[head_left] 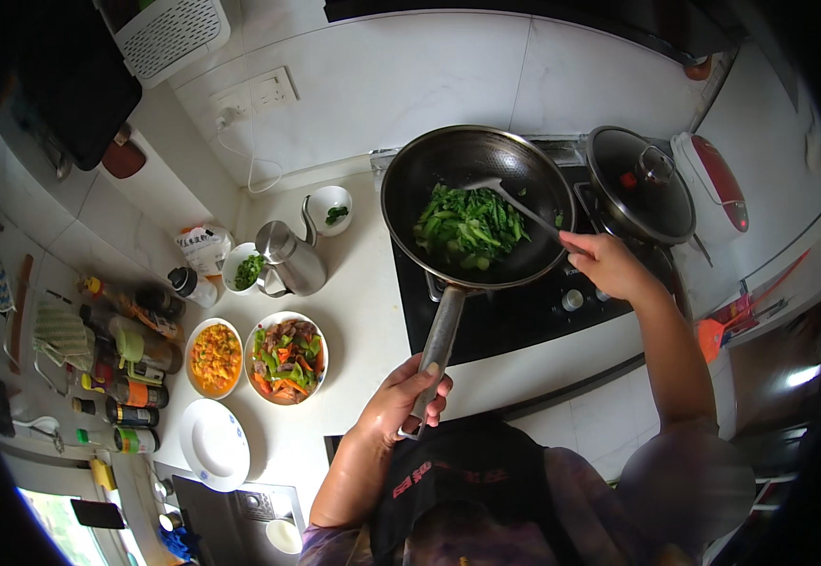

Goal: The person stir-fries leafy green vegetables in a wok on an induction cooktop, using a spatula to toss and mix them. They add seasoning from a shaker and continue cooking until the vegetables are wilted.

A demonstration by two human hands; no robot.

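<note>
My left hand [410,400] is wrapped around the metal handle [442,332] of a dark wok [478,145] on the black gas stove [488,329]. Chopped leafy greens [471,226] lie in a heap in the wok's bowl. My right hand [605,265] grips a metal spatula [527,211] by its handle, above the wok's right rim. The spatula's blade rests at the upper edge of the greens, partly among them.
Left on the counter stand a steel pitcher [297,262], a bowl of tomato and egg [216,359], a plate of stir-fried peppers and meat [286,359] and a white plate [214,444]. Several sauce bottles [134,390] line the wall. A lidded pan [640,187] sits right of the wok.
</note>
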